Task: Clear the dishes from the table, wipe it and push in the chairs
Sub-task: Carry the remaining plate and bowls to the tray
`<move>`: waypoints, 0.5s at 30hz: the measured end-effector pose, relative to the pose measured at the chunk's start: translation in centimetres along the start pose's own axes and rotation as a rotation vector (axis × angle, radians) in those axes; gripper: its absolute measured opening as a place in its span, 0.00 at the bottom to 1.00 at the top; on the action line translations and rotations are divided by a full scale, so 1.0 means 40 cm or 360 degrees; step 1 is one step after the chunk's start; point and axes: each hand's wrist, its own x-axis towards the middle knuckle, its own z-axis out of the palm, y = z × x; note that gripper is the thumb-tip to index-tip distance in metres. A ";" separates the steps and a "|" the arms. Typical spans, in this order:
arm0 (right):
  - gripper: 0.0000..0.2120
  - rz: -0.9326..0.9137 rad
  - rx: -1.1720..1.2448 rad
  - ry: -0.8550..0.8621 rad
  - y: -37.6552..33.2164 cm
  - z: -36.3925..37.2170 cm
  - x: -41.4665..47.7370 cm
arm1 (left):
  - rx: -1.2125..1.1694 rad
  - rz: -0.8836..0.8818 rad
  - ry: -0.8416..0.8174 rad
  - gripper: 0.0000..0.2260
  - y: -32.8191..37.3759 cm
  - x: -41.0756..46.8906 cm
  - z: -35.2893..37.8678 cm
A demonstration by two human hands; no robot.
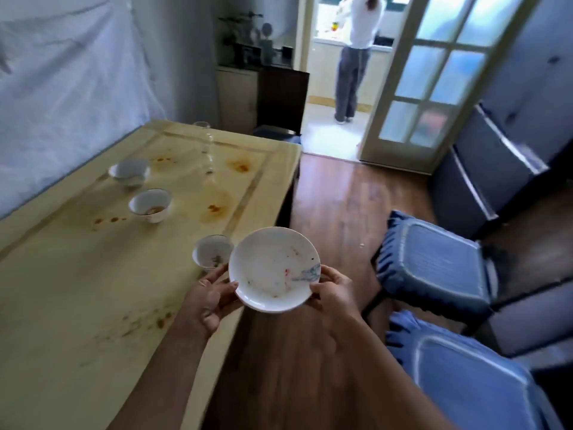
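Both hands on the plate: my left hand grips its left rim, thumb on top, fingers underneath; my right hand grips the right rim the same way. Plate is white, shallow and smeared, with a blue pattern near my right thumb. It is off the table, held in the air over the table's right edge and the wooden floor.

On the table: near bowl just behind my left fingers, crumbs inside; cannot tell whether the fingers touch it. Middle bowl further back, brown residue in it. Far bowl beyond that, toward the wall side. Clear glass upright at the far end, blurred. Orange-brown stains scattered across the tabletop.

To my right, two seats with blue cushions, standing apart from the table: nearer chair by my right forearm, farther chair beyond it.

Far end: open glazed door; a person stands in the room past it, back to me
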 end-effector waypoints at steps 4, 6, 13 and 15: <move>0.20 0.0018 0.0112 0.0156 0.000 -0.190 -0.046 | 0.0117 -0.0078 -0.0163 0.22 -0.105 -0.019 0.133; 0.20 -0.0006 0.0175 0.0288 0.009 -0.282 -0.069 | 0.0186 -0.0108 -0.0249 0.20 -0.161 -0.036 0.206; 0.20 -0.0034 0.0369 0.0676 0.017 -0.509 -0.180 | 0.0369 -0.0298 -0.0532 0.20 -0.303 -0.071 0.401; 0.21 -0.0030 0.0463 0.0794 0.031 -0.569 -0.215 | 0.0450 -0.0364 -0.0658 0.20 -0.335 -0.091 0.458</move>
